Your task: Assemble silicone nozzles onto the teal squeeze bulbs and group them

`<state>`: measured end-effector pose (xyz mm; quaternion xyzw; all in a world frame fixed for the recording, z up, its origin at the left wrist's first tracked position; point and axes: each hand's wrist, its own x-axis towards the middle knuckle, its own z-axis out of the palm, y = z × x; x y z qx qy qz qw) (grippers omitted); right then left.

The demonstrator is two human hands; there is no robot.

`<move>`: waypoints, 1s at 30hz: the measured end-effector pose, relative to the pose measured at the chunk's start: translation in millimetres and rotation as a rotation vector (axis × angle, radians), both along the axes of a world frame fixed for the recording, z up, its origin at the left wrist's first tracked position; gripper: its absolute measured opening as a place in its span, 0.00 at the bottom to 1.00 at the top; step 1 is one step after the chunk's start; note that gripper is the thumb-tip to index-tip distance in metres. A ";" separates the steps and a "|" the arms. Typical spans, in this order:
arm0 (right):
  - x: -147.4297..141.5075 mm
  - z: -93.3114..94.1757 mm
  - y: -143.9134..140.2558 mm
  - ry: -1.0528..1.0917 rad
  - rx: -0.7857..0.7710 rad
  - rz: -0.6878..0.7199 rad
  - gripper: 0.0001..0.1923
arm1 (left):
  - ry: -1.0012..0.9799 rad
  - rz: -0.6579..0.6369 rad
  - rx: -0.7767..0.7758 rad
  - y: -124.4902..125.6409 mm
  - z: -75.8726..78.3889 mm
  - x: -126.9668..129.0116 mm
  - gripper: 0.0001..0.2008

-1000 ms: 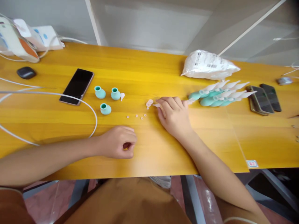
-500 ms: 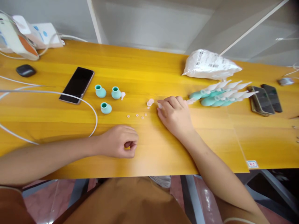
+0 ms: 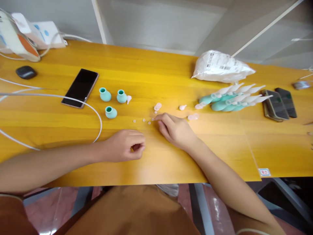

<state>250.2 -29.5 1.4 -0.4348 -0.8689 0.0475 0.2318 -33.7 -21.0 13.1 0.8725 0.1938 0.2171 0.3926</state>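
My right hand (image 3: pixel 176 130) reaches over the middle of the table with its index finger stretched out and the thumb slightly apart. Its fingertip is beside a tiny pale ring (image 3: pixel 153 119), and I cannot tell whether they touch. Several similar rings lie to the left. Just above are a pinkish translucent piece (image 3: pixel 157 106) and a small pale bit (image 3: pixel 155 112). A small white nozzle-like piece (image 3: pixel 182 107) and another translucent piece (image 3: pixel 193 117) lie to the right. My left hand (image 3: pixel 126 145) rests curled near the front edge, its visible hollow holding nothing.
Three teal bulbs, one of them an open-necked bulb (image 3: pixel 111 112), stand left of centre near a white piece (image 3: pixel 129 99). Teal bulbs with white tips (image 3: pixel 232 98) lie grouped right, before a plastic bag (image 3: pixel 222 67). A phone (image 3: pixel 80 88) and white cable (image 3: pixel 73 97) occupy the left.
My right hand has moved down and left toward the tiny rings. The white nozzle-like piece and a translucent piece now show on the table where the hand was.
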 end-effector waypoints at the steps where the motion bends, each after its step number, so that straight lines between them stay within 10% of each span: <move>1: -2.4 -1.8 -0.8 -0.039 0.027 0.001 0.09 | 0.003 0.002 -0.002 0.0 -0.1 0.2 0.11; 10: -12.1 -5.6 0.9 -0.299 0.251 0.012 0.08 | 0.005 0.000 -0.003 0.1 0.6 1.1 0.11; 18: -16.6 -0.2 -1.4 -0.057 0.219 0.025 0.08 | 0.018 0.040 -0.079 -0.8 2.8 -0.6 0.07; 30: -27.3 17.6 -20.9 0.399 0.063 0.294 0.05 | -0.155 0.052 -0.677 3.2 1.3 1.8 0.11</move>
